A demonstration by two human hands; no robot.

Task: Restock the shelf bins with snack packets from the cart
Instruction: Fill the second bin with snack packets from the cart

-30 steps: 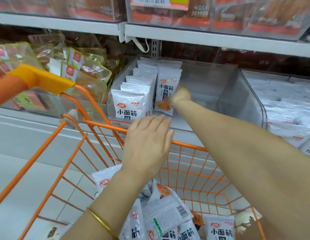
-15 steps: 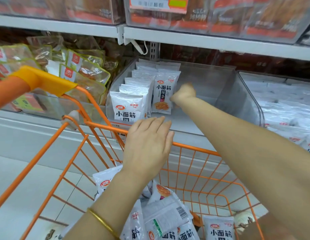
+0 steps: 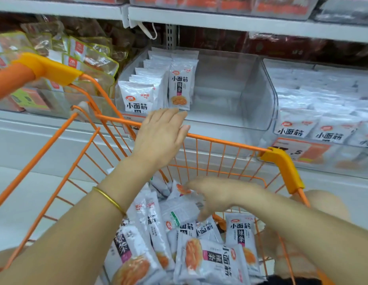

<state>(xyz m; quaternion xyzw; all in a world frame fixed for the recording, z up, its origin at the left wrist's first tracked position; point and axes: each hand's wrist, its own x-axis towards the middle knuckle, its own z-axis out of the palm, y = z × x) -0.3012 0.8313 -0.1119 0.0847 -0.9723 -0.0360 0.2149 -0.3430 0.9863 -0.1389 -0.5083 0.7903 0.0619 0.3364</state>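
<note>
Your right hand [image 3: 216,196], which was at the clear plastic shelf bin [image 3: 255,95] 0.5 s ago, now hangs low in the orange wire cart [image 3: 230,144]. Its fingers are loosely apart over the heaped white foil snack packets [image 3: 209,262] and apparently grip none, though blur hinders. Your left hand [image 3: 160,136] is flat at the cart's front rim, fingers straight. 1 upright packet [image 3: 180,87] stands delivered in the bin, so the next pick begins.

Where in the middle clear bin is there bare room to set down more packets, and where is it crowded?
Free: the bare floor of the middle clear bin, between the second packet row and the bin's right wall. Crowded: the bin's left side, with two packet rows, and the right-hand bin's packets, which fill it.
</note>
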